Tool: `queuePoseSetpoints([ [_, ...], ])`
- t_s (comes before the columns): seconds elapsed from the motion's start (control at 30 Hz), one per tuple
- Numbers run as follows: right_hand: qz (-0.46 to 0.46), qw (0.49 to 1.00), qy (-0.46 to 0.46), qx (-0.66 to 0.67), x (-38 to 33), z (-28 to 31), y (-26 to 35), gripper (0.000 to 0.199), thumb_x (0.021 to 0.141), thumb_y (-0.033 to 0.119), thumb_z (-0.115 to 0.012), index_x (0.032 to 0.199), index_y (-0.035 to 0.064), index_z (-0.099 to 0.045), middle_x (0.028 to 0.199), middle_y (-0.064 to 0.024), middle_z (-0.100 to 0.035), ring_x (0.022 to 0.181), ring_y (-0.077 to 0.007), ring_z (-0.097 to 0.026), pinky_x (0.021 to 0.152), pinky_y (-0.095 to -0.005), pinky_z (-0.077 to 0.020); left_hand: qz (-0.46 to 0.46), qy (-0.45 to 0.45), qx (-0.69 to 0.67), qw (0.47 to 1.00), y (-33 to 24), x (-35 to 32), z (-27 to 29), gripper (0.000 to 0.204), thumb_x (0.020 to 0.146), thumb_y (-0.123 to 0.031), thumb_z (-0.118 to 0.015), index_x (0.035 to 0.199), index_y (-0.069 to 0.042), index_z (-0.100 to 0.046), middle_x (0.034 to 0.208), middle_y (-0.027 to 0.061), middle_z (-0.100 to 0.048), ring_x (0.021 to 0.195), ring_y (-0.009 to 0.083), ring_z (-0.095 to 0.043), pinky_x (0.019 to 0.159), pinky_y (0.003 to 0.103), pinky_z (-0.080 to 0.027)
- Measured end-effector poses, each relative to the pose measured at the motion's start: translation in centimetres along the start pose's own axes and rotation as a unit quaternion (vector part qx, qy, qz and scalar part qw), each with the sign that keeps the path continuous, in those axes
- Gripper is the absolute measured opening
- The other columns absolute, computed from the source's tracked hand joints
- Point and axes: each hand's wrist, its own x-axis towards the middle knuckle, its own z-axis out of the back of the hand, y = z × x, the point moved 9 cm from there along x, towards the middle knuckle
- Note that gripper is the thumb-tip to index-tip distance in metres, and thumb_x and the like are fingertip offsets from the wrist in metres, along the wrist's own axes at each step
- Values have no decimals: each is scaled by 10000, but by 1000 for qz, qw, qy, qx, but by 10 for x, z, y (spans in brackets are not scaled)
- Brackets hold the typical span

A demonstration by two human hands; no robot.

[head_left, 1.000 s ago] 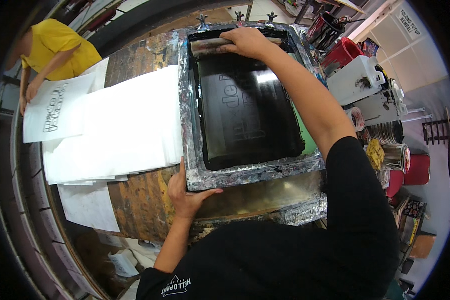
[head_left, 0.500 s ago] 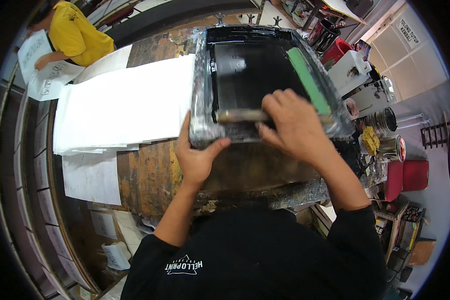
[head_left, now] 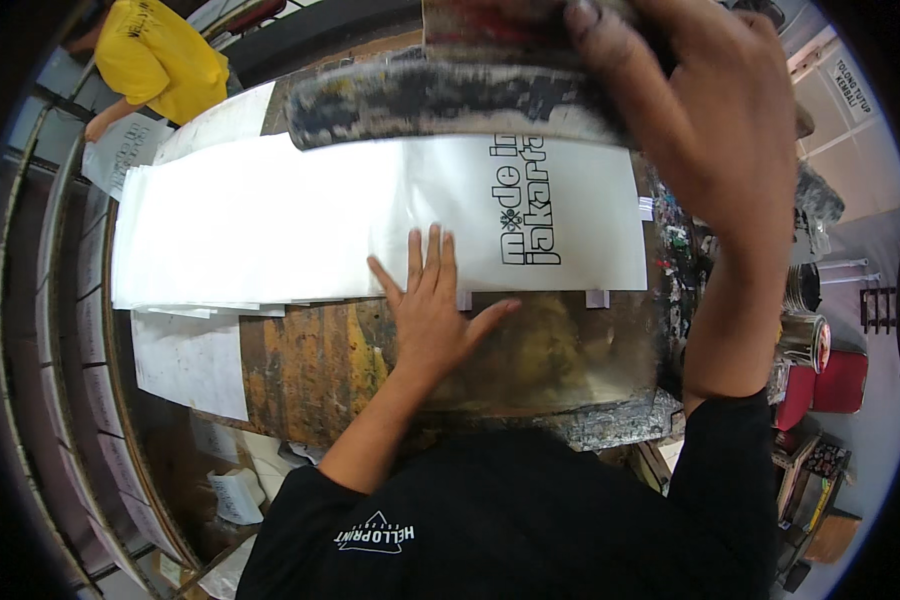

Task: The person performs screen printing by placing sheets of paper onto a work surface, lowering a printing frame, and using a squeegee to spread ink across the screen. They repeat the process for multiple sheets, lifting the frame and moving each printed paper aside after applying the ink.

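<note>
My left hand (head_left: 430, 315) lies with fingers spread on the near edge of a white sheet (head_left: 595, 215), beside the stack of blank white sheets (head_left: 240, 220). Black outlined lettering is printed on the right part of that sheet. High at the upper right, my right hand (head_left: 690, 110) is closed round a squeegee (head_left: 510, 30) with a worn, stained wooden handle; its fingertips are partly cut off by the picture's edge. Below the squeegee, the ink-smeared screen frame (head_left: 450, 105) stands tilted up, its near bar above the sheet. Its mesh is hidden from me.
Under the sheets is a paint-stained wooden table (head_left: 310, 350). A person in a yellow shirt (head_left: 155, 60) holds a printed sheet (head_left: 125, 150) by the rack (head_left: 100, 400) at left. Cans (head_left: 805, 340) and a red chair (head_left: 838, 382) stand at right.
The screen frame has swung up from lying flat, uncovering the printed sheet. My right hand has risen with the squeegee. My left hand has moved from the frame's corner onto the sheet.
</note>
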Motion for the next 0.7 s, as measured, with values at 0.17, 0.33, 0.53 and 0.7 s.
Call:
queuePoseSetpoints([
  [0.17, -96, 994, 18, 46, 22, -6, -13, 426, 1050, 362, -556, 775, 53, -659, 613, -53, -613, 498, -126, -517, 477, -299, -425, -31, -143, -28, 989, -13, 43, 49, 926, 965, -630, -727, 1465, 135, -580, 1510, 322, -599, 1541, 443, -451, 1322, 654, -20],
  [0.33, -135, 987, 71, 56, 7, -14, -19, 498, 1050, 491, -547, 783, 86, -657, 664, -61, -632, 605, -191, -554, 711, -418, -474, 45, -170, -36, 984, 75, 14, 86, 661, 976, -379, -813, 1491, -9, -625, 1505, 242, -642, 1531, 397, -483, 1336, 624, -34],
  [0.53, -104, 992, 71, -9, -7, -8, -10, 515, 1030, 516, -573, 782, 73, -656, 711, -105, -670, 663, -230, -574, 855, -453, -443, 241, -222, 1, 945, 137, 2, 124, 503, 1045, -366, -711, 1514, -191, -661, 1738, 221, -346, 1632, 455, -248, 1314, 651, -156],
  [0.7, -90, 995, 29, 9, 6, 6, -7, 519, 1030, 518, -574, 792, 68, -672, 706, -107, -671, 651, -229, -582, 867, -449, -431, -153, 56, -99, 982, -70, 31, -75, 620, 1126, -468, -462, 1669, -168, -443, 1772, 167, -308, 1652, 418, -212, 1306, 702, -65],
])
